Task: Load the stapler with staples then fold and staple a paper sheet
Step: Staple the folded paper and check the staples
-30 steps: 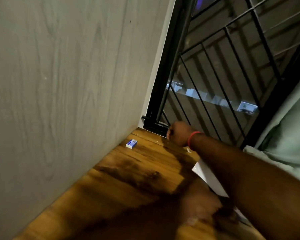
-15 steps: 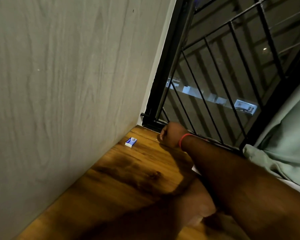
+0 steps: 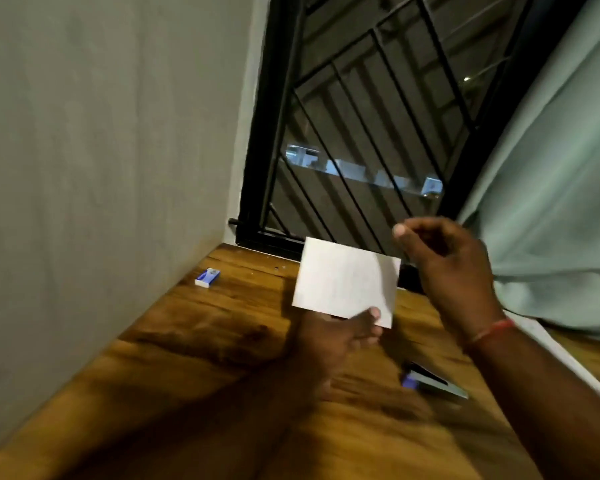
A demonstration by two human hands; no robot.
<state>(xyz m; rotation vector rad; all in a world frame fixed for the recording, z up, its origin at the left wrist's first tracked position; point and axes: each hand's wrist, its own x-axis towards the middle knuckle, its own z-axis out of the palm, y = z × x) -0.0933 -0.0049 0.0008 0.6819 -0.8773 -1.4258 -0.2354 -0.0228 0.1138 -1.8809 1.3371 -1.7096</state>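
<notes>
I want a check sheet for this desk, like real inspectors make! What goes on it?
Surface: wooden tabletop, with arm shadows.
Job's things: white paper held above the table; stapler lying on the table; small blue-and-white box, likely staples, by the wall.
Clutter: nothing seen.
Hands: left hand pinches the paper's bottom edge; right hand beside the paper, fingers curled, contents unclear.
Cables: nothing seen.
Surroundings: grey wall, black window grille, pale green curtain.

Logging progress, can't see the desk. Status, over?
Left hand grips white paper sheet by lower edge. Right hand beside it, fingers curled, hold unclear. Dark blue-tipped stapler lies on wooden table, untouched. Nothing in the way.
</notes>
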